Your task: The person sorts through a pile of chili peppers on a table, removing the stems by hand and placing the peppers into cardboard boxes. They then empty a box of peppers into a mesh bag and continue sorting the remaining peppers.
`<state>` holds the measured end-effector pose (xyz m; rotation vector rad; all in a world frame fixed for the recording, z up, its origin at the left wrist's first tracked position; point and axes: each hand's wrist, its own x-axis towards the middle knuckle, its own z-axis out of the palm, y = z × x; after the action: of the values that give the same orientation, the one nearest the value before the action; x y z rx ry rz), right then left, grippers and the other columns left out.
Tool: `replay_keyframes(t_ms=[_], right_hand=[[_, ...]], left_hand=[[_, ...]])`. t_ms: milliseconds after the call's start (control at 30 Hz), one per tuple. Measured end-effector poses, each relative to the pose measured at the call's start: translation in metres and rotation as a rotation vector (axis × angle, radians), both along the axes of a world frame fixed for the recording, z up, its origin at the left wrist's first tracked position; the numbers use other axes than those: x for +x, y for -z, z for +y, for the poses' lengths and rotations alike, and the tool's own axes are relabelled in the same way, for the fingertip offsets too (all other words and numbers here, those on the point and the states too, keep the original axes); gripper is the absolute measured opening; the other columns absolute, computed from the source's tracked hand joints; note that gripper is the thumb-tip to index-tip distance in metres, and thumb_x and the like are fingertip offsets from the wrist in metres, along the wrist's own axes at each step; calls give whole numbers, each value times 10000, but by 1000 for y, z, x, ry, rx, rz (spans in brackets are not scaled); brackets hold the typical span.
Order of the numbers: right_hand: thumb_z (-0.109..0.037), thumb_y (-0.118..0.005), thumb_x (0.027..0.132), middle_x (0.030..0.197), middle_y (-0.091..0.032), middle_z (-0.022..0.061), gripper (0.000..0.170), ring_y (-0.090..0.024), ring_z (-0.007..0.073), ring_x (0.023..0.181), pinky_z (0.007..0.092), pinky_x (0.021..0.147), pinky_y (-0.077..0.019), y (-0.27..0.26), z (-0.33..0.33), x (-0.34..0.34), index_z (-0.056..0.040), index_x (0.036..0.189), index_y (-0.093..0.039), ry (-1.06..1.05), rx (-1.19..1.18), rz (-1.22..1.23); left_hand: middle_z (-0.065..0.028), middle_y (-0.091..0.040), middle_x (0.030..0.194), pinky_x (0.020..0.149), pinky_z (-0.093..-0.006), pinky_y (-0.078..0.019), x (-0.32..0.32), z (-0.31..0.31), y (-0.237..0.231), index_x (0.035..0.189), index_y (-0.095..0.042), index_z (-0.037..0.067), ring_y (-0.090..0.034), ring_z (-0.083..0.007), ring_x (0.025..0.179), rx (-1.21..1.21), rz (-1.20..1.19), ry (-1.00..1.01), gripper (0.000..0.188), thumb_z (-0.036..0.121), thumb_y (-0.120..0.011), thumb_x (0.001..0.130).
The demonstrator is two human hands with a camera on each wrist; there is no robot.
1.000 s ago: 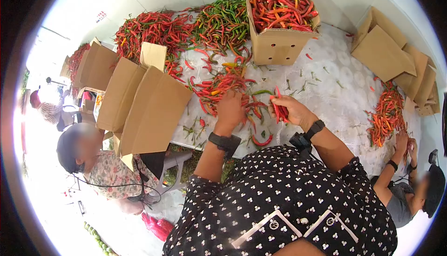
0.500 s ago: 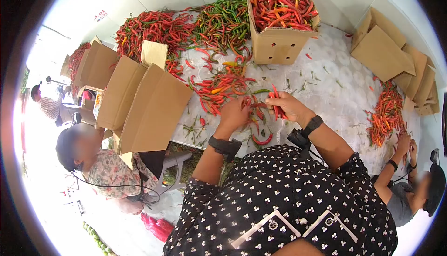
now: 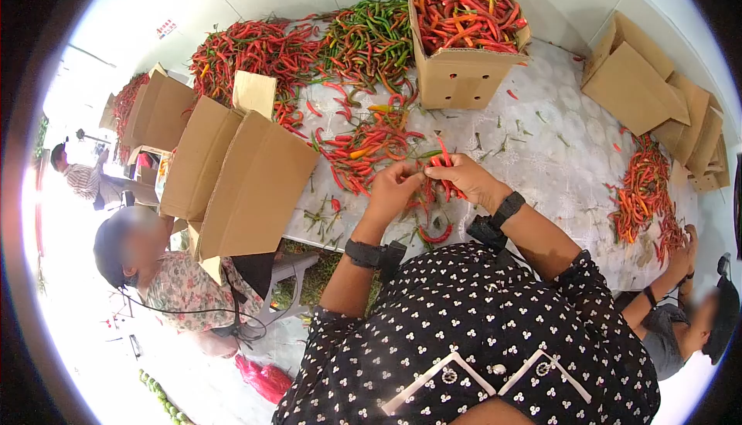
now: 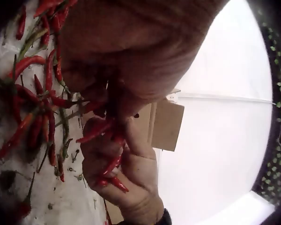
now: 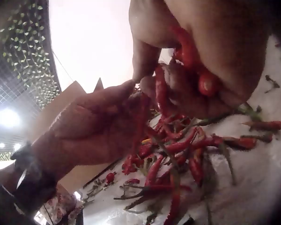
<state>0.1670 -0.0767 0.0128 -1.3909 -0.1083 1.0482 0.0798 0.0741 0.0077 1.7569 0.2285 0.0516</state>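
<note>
Close together over the table, the two hands meet at the fingertips. My right hand (image 3: 473,179) grips several red chilies (image 5: 187,49), their ends sticking out of the curled fingers. Thumb and fingers of my left hand (image 3: 393,187) pinch a red chili (image 5: 141,117) beside that bunch. In the left wrist view the right hand (image 4: 136,173) faces up, with red chilies (image 4: 113,164) across its palm. A loose heap of red chilies (image 3: 363,147) lies just beyond the left hand, and a few more lie beneath both hands.
A cardboard box (image 3: 464,77) full of red chilies stands at the back. Larger red (image 3: 251,54) and green chili heaps (image 3: 369,39) lie to its left. Open cardboard boxes (image 3: 255,185) stand at left, others (image 3: 641,85) at right. People sit on both sides; loose stems litter the white tabletop.
My left hand has lifted from the chili heap and come right, toward the right hand, with a chili. The right hand has shifted slightly left, keeping its bunch.
</note>
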Motion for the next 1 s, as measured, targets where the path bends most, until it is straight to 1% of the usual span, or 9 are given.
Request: replay_keyframes(t_ms=[67, 300, 400, 467, 633, 800, 867, 967, 1000], right_hand=[[-159, -656, 761, 646, -541, -32, 142, -466, 57, 502, 207, 427, -364, -3, -4, 0, -60, 849, -603, -62, 10, -46], [-95, -642, 742, 665, -560, -31, 121, -479, 58, 524, 204, 459, -363, -9, -3, -7, -66, 857, -616, -150, -40, -111], [-62, -629, 729, 680, -571, -26, 117, -491, 72, 548, 226, 481, -379, 6, 4, -10, -59, 846, -619, -115, 62, -250], [-53, -622, 726, 688, -574, -23, 116, -493, 77, 557, 237, 488, -385, 2, 2, -10, -56, 841, -619, -150, -18, -235], [-58, -608, 740, 695, -578, -15, 97, -486, 76, 560, 251, 502, -392, 9, 5, -8, -58, 836, -619, -233, -113, -240], [-144, -575, 803, 649, -569, 14, 103, -501, 111, 496, 251, 427, -401, 21, -7, 6, -42, 802, -592, 81, -81, -21], [-156, -564, 812, 647, -573, 31, 120, -518, 126, 499, 259, 413, -409, 30, -16, 14, -40, 792, -581, 163, 58, 112], [-182, -540, 830, 665, -596, 83, 154, -575, 189, 536, 283, 400, -435, 41, -21, 21, -40, 773, -558, 262, 257, 360], [-192, -529, 834, 702, -600, 98, 162, -587, 216, 605, 310, 497, -462, 37, -22, 21, -37, 806, -563, 205, 292, 394]], left_hand=[[26, -544, 636, 518, -214, -379, 2, 1, -1, 736, -601, 17, -453, -35, 582, -276, 107, -131, 146, 154, -615, 787], [-3, -568, 628, 509, -243, -386, 5, 4, 14, 738, -595, 7, -486, -58, 571, -163, 47, -5, 148, 147, -615, 781], [-70, -572, 624, 496, -305, -397, 2, -4, 1, 700, -560, 2, -535, -156, 550, 196, -30, -28, 131, 112, -607, 755], [-126, -547, 676, 501, -368, -412, -1, -7, -1, 689, -524, 14, -547, -282, 577, 629, -369, -45, 118, 90, -611, 715], [-120, -521, 729, 513, -390, -422, -9, -10, -8, 725, -518, 40, -537, -320, 614, 794, -397, -21, 124, 94, -625, 693], [-112, -526, 740, 522, -390, -429, -18, 5, -5, 742, -530, 48, -548, -312, 642, 730, -437, 25, 130, 140, -618, 718], [-107, -534, 752, 538, -402, -430, -23, 23, 1, 765, -545, 51, -557, -307, 675, 814, -107, -6, 150, 184, -608, 740], [-104, -550, 758, 575, -408, -446, -18, 50, 21, 772, -562, 60, -569, -302, 704, 991, -41, -119, 148, 201, -601, 751], [-104, -550, 758, 575, -408, -446, -14, 52, 22, 772, -562, 60, -569, -302, 704, 990, -40, -118, 148, 201, -601, 751]])
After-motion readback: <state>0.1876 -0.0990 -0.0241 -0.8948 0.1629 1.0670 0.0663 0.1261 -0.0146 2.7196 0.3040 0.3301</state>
